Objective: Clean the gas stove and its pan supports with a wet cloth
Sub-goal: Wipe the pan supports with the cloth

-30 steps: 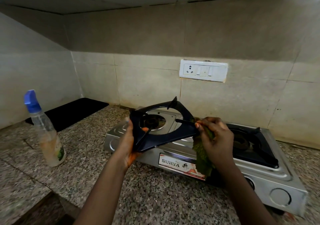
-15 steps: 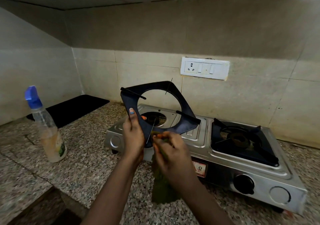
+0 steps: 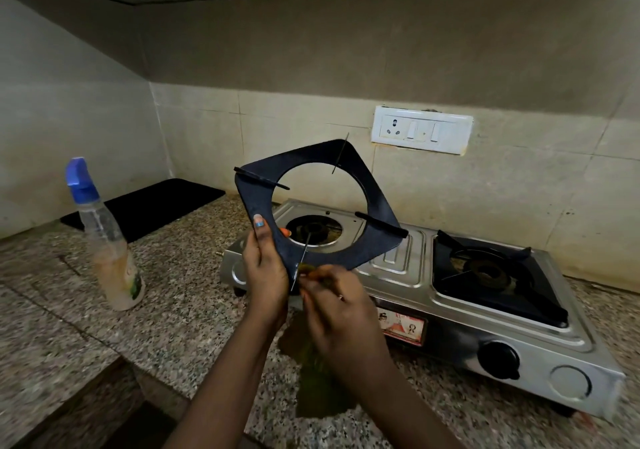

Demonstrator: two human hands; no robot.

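Observation:
A two-burner steel gas stove stands on the granite counter. My left hand grips a black square pan support by its lower left edge and holds it tilted upright above the bare left burner. My right hand holds a green cloth bunched against the support's lowest corner; most of the cloth hangs below my wrist. A second black pan support lies in place on the right burner.
A spray bottle with a blue cap stands on the counter to the left. Behind it, a black mat lies in the corner. A white switchboard is on the tiled wall. The stove's black knob faces front.
The pan support has been turned from nearly flat to upright. My right hand moved with the cloth from the support's right corner to its lowest corner, next to my left hand.

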